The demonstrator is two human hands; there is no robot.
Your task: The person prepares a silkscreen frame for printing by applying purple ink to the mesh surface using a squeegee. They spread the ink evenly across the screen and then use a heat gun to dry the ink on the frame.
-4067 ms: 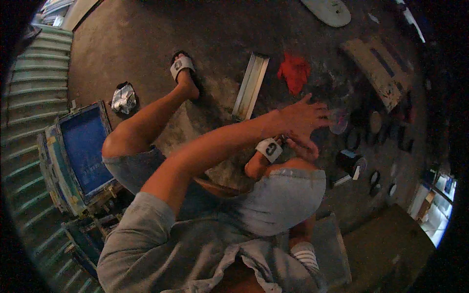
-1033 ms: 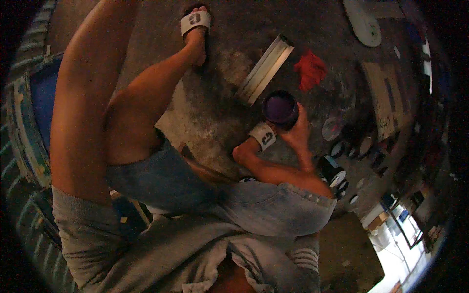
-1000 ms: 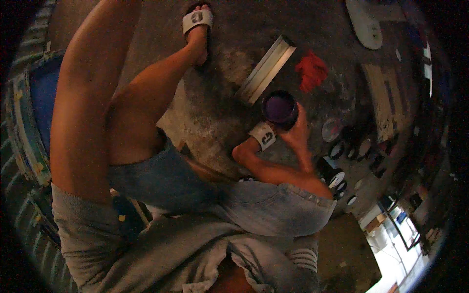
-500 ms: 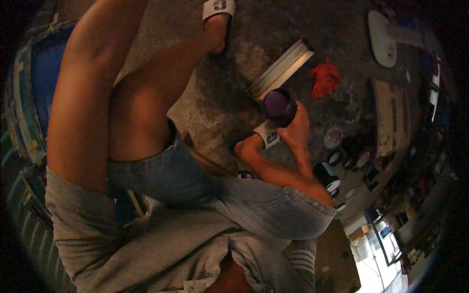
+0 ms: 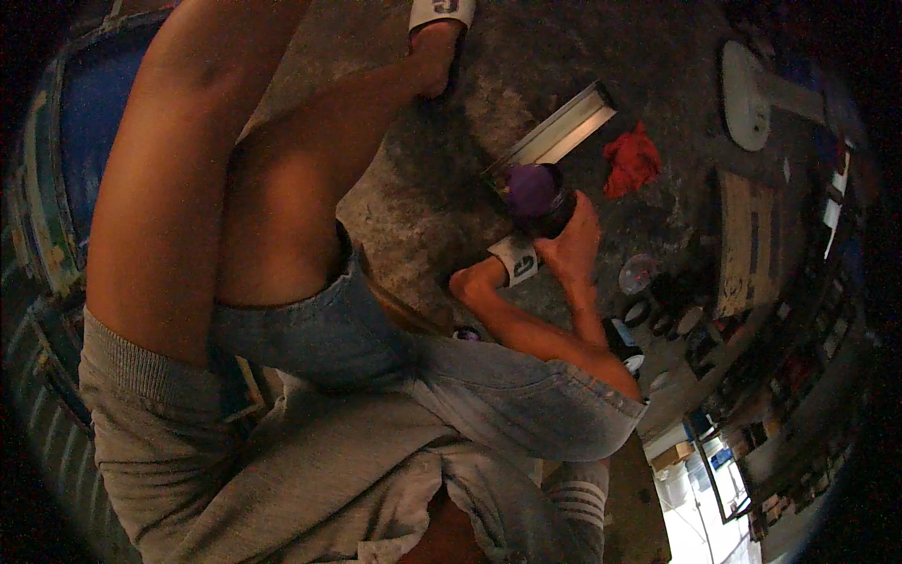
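My right hand point(image 5: 568, 235) grips a dark round container point(image 5: 536, 197) with purple contents showing in its top, held tilted above my right sandal point(image 5: 515, 261). Just beyond the container lies a long pale metal channel point(image 5: 559, 127) on the floor, with a crumpled red cloth point(image 5: 631, 162) to its right. My left forearm rises past the top edge on the left, so my left hand is out of view. A small purple object point(image 5: 467, 335) sits below my bent right leg, partly hidden.
Blue screen frames point(image 5: 103, 94) stand at the left. At the right lie a white board point(image 5: 744, 99), a worn wooden plank point(image 5: 747, 235) and several round cans point(image 5: 662, 318) on the stained concrete floor point(image 5: 423, 179). A bright opening point(image 5: 700, 498) shows at lower right.
Since four seconds ago my left hand has gone out at the top and my right hand has taken hold of the container. Over the last second it has tilted slightly more and the view has shifted.
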